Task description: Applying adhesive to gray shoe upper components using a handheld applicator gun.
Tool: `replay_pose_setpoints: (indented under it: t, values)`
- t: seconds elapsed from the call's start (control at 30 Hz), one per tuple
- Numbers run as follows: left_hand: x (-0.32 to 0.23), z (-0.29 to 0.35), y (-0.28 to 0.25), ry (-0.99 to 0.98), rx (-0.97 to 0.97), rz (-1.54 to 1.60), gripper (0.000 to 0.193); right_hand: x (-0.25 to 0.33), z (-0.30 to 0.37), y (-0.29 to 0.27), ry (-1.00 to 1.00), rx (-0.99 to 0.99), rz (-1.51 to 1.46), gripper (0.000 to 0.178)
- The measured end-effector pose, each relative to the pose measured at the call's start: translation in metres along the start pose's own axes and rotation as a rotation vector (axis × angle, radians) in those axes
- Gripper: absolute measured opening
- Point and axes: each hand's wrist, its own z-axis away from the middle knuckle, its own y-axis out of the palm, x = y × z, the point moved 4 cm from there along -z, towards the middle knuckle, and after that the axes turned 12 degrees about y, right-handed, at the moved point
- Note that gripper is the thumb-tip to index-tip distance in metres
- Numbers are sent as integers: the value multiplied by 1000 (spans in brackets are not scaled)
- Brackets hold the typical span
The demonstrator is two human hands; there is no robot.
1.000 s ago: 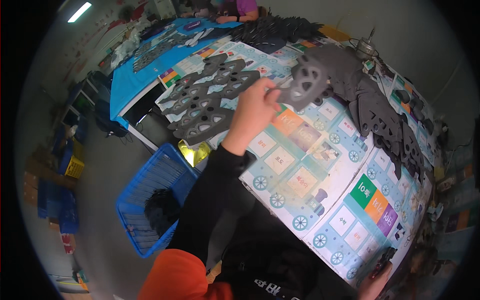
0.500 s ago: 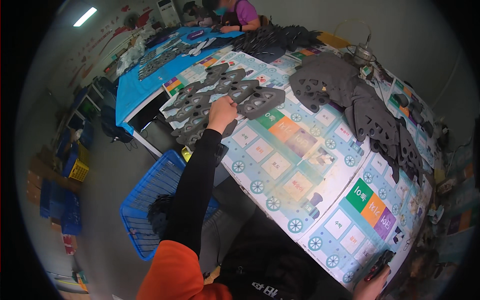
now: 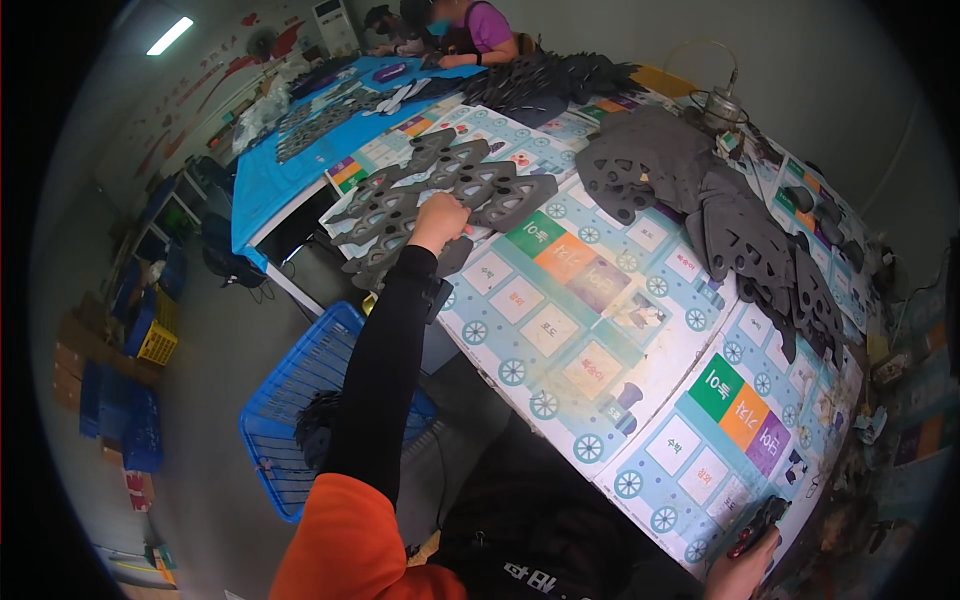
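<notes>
My left hand [image 3: 440, 222], fingers curled closed, is on the near end of a dark grey cut-out piece [image 3: 515, 203] with triangular openings. This piece lies at the right edge of a spread of several like pieces [image 3: 385, 205], laid close in rows on the table. My fingertips are partly hidden. At the lower right, by the table's near edge, my right hand [image 3: 745, 570] is closed round a small black-and-red hand tool [image 3: 762, 525]; its exact kind is not clear.
A heap of dark grey sheets [image 3: 725, 205] lies on the right of the printed table [image 3: 640, 370]. Below my left arm stands a blue basket [image 3: 285, 420] with dark pieces inside. Two people [image 3: 480, 35] sit at the far blue-covered table [image 3: 265, 190].
My left hand has shifted slightly left and nearer, and the grey piece by it has slid left against its neighbours. My right hand keeps hold of the tool, nearly still.
</notes>
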Motion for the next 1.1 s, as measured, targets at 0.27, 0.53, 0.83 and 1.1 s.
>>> replay_pose_setpoints:
  t: [0.27,0.53,0.83,1.1]
  values:
    - [2,-4,-9,170,-81,-505,37,0,0,-1,-6,23,-13,44]
    - [2,-11,-11,131,-1,-574,51,1,1,-1,-1,12,-23,43]
    - [-5,1,-17,108,3,-610,59,-9,-6,13,-102,-63,-44,45]
    - [-226,39,50,667,217,-107,33,-18,-7,17,-14,-30,-163,44]
